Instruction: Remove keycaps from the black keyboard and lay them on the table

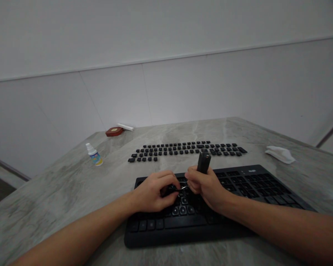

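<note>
While the right hand (197,181) grips a black handle (204,162), light, steady pressure would suit the metal piece (184,187) between both hands, over the keyboard (166,238) on the worktop (100,192); whether the curled left hand (157,190) pinches anything cannot be told.

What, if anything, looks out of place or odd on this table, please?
The keyboard looks stripped: many keycaps are off and lie in rows behind it, leaving bare key positions exposed. That's unusual, though the neat rows suggest deliberate removal. I see no spill.
</note>
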`<control>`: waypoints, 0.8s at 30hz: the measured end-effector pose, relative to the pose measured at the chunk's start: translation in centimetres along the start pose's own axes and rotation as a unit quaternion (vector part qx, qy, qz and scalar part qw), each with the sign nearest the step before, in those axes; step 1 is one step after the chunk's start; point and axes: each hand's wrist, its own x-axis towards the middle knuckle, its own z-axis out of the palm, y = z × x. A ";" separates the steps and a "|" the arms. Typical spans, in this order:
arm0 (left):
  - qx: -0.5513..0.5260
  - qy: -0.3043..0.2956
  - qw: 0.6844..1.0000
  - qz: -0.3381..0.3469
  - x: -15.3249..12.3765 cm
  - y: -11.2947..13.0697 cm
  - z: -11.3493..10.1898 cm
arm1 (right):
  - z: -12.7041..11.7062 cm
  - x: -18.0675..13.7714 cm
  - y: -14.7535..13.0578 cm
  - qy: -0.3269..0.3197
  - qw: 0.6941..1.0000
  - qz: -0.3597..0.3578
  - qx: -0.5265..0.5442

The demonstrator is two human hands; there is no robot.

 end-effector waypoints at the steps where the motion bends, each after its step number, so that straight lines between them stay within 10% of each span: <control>1: -0.001 -0.002 1.000 -0.006 0.0 0.0 0.0 | 0.0 0.0 0.0 -0.001 1.000 -0.001 0.000; 24: -0.010 -0.010 1.000 -0.017 -0.1 -0.8 0.2 | -0.2 -0.1 0.1 0.012 1.000 -0.014 -0.016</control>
